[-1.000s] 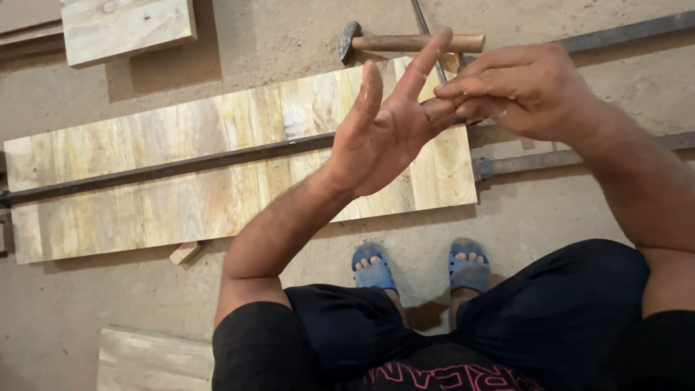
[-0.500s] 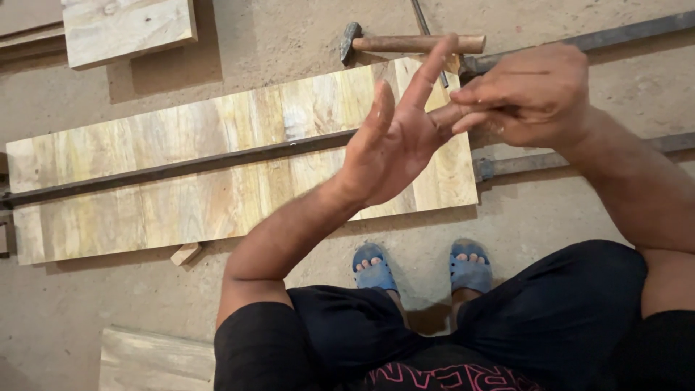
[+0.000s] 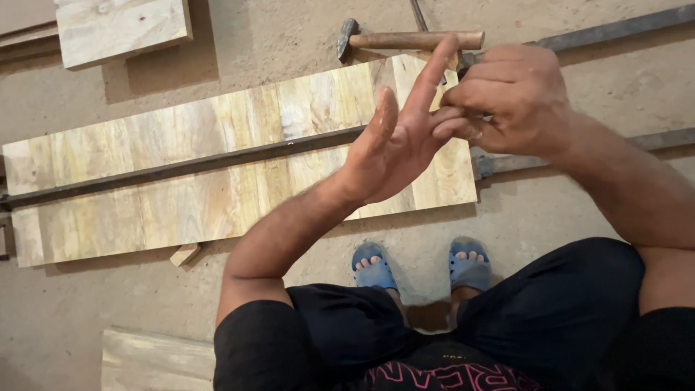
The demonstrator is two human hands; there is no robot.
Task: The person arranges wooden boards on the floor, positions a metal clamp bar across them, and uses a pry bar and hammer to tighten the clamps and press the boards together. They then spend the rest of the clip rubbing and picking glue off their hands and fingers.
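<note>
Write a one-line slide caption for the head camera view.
Right hand pinches a finger of the raised left hand above clamped wooden boards; a hammer lies on the floor.

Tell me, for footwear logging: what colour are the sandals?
Blue sandals, seen in the head view.
</note>
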